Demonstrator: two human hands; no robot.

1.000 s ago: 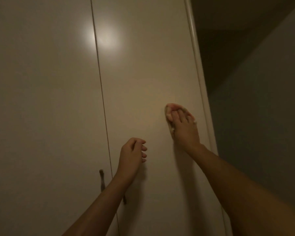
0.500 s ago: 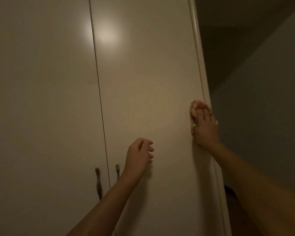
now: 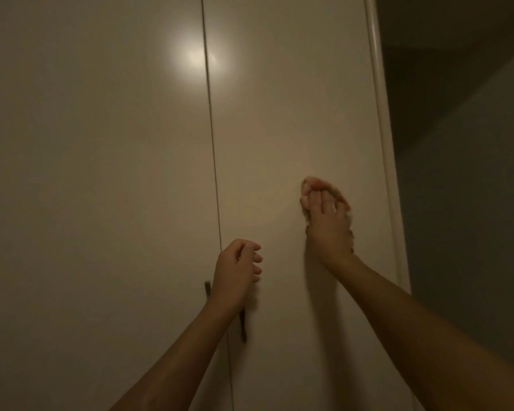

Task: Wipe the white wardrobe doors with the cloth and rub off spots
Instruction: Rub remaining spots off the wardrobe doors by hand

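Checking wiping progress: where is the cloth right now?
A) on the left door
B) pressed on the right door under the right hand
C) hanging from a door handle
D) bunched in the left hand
B: the right hand presses the cloth flat against the right door; the left hand is loosely curled and empty.

My right hand (image 3: 328, 223) with the cloth (image 3: 304, 200) has come back left off the right door's (image 3: 294, 129) outer edge, where it was half a second ago, to about mid-panel, same height. My left hand (image 3: 238, 266), loosely curled, has drifted slightly left, and now covers the right door's handle (image 3: 244, 327). View shifted right, so the seam (image 3: 211, 129) and light reflection (image 3: 198, 59) sit more centred.
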